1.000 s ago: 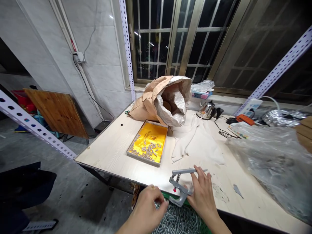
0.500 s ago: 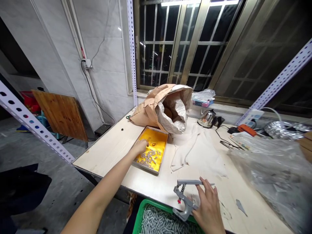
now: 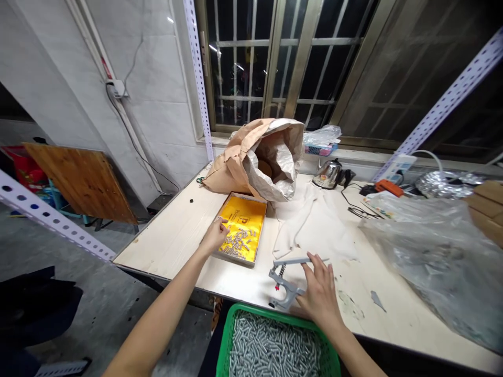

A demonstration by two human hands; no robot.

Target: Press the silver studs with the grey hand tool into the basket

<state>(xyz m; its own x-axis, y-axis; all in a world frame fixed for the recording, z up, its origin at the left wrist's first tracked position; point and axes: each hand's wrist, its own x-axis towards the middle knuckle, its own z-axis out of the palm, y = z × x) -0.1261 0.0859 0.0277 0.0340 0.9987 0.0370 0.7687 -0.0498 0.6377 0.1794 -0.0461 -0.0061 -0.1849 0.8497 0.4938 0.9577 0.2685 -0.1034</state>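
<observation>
My right hand is wrapped around the handles of grey hand press pliers, which have a coil spring and a small red tip in the jaw. The pliers are above the table's front edge. My left hand hovers at the left side of a shallow box. Its fingers are drawn together; anything between them is too small to make out. Yellow printed cloth lines the box, with many small metal pieces lying on its near half. Below the pliers is a green basket full of silvery metal pieces.
An open brown paper sack lies behind the box. White cloth spreads to its right. A kettle, eyeglasses, an orange tool and a large clear plastic bag are farther right. Green-handled scissors rest at the left.
My left hand has drawn back from the yellow cloth toward the box's left edge. The view has shifted, showing more of the green basket. The pliers remain in my right hand.
</observation>
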